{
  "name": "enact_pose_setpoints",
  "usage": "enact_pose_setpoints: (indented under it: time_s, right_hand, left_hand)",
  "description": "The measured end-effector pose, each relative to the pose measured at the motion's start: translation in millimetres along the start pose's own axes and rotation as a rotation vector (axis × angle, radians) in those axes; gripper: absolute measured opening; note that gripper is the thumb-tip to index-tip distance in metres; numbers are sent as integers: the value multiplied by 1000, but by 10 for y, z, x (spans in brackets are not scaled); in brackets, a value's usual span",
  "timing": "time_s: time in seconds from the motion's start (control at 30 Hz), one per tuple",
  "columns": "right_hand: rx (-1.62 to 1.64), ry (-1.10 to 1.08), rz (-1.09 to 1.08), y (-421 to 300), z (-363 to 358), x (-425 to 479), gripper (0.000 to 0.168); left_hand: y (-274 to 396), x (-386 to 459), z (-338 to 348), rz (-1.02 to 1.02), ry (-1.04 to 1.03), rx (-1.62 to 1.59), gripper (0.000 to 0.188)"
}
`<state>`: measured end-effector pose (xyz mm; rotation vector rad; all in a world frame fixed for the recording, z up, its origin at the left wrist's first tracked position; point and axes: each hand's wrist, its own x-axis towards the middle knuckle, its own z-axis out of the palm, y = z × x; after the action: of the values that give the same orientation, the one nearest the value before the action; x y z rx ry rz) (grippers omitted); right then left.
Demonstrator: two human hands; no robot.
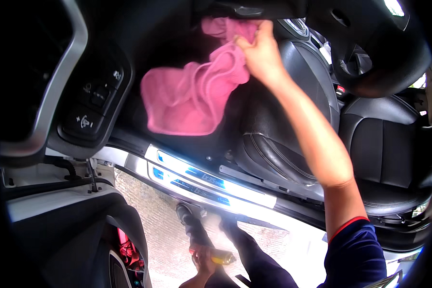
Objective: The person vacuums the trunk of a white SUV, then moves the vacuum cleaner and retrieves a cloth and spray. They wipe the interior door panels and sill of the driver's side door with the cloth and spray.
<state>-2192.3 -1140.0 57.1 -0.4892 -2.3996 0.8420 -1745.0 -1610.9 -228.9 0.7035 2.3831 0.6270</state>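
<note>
A pink cloth (pixel 187 97) is bunched in my right hand (pixel 264 54), which reaches into the car's driver footwell just under the dashboard edge. Its loose end hangs down to the left, slightly blurred. Beside my right forearm is the black leather driver's seat (pixel 306 82). Low down, outside the car, my left hand (pixel 203 261) grips a yellow bottle or can (pixel 221 256) with a red end, held in front of my legs. The fingers partly cover this container.
Metal door sill plates (pixel 208 180) run below the cloth. The open door (pixel 75 230) stands at left, with red items (pixel 127 248) in its pocket. A steering wheel (pixel 381 72) is at upper right, a dashboard switch panel (pixel 93 104) at left. Paved ground (pixel 162 230) lies below.
</note>
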Motion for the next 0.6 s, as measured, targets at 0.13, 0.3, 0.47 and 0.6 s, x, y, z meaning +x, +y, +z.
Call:
enact_pose_setpoints:
  time_s: [0.13,0.3,0.47,0.6]
  right_hand:
    - [-528,-277,-290,711,-818,-416,37]
    - [-842,-809,-513,204,-374,-760,27]
    - [-1254,-1386,-932,-166,274,-1500,31]
    - [-1486,-1180,-1329,163,-39,-2464,42]
  left_hand:
    - [139,-22,120,-46,60,-8,70]
    - [228,-146,387,-163,21,18,66]
    - [280,-451,677,-251,-5,19,64]
    - [364,-599,603,-315,74,-83,61]
